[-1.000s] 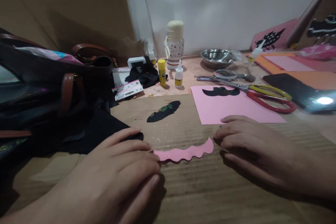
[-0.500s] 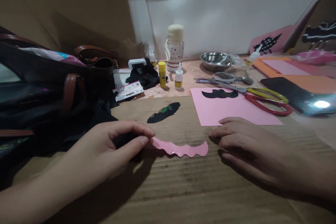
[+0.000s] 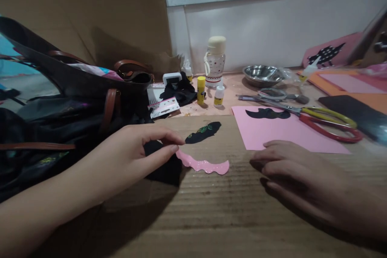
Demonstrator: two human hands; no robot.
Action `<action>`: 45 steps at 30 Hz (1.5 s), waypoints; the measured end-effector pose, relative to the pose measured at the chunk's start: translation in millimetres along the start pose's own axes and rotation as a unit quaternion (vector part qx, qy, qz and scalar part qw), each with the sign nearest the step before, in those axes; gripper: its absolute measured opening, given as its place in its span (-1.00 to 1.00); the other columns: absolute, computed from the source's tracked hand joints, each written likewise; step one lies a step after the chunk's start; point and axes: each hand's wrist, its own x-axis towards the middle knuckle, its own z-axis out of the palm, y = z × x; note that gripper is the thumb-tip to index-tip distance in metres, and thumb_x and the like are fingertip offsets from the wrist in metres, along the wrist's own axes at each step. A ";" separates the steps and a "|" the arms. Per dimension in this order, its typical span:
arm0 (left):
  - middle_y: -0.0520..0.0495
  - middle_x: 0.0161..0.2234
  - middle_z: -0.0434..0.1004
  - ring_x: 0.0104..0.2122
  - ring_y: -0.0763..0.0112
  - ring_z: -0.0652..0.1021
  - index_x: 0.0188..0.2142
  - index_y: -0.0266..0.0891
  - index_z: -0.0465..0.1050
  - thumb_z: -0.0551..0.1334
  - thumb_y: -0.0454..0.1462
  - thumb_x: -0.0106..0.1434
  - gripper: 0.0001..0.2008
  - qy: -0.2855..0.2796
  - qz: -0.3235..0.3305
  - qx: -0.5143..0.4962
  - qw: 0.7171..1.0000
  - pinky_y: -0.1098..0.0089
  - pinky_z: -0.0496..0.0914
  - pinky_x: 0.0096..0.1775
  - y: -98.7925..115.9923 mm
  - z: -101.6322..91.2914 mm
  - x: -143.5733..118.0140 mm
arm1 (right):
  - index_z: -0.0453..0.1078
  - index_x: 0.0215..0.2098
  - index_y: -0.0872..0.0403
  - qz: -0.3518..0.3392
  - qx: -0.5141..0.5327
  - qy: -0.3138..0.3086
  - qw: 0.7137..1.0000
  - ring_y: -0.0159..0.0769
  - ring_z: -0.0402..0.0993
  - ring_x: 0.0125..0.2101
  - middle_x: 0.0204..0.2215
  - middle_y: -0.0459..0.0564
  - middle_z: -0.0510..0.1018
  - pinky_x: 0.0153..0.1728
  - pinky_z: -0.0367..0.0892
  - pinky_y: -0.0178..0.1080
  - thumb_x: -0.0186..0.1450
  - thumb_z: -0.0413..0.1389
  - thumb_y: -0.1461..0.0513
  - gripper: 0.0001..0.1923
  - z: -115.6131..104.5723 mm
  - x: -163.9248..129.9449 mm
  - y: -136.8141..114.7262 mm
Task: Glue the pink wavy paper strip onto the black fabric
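Observation:
Between thumb and forefinger, my left hand [image 3: 145, 153] pinches one end of a wavy pink paper strip [image 3: 202, 164], whose surface glistens in spots. My right hand [image 3: 299, 177] rests on the cardboard [image 3: 211, 217] with fingers loosely bent and apart, holding nothing; it lies just below a pink paper sheet [image 3: 256, 131]. Past the strip lies a black cutout [image 3: 204, 132] with green glitter on it. A larger black piece [image 3: 165, 169] is partly hidden under my left hand. On the pink sheet is another black cutout [image 3: 267, 113].
Red and yellow-handled scissors [image 3: 329, 121] lie across the pink sheet beside a dark phone [image 3: 353, 113]. Behind stand a yellow glue stick [image 3: 200, 90], a small glue bottle [image 3: 219, 96], a drinking bottle [image 3: 216, 62] and a steel bowl [image 3: 263, 75]. A black bag [image 3: 75, 100] fills the left.
The camera view has turned left, shifting the scene rightward. My left hand has drawn the pink strip left, away from my right hand and closer to the glittered black cutout.

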 end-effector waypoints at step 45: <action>-0.07 -0.25 0.64 -0.26 0.25 0.57 -0.01 -0.31 0.45 -0.15 -0.46 0.56 -0.61 -0.013 0.338 0.218 0.916 0.24 0.41 -0.07 19.7 31.1 -14.3 | 0.38 0.09 0.05 0.046 0.061 0.079 0.994 -0.03 0.58 -0.04 -0.05 0.15 0.60 -0.09 0.53 -0.01 0.42 0.13 0.18 -0.71 17.2 26.7 14.0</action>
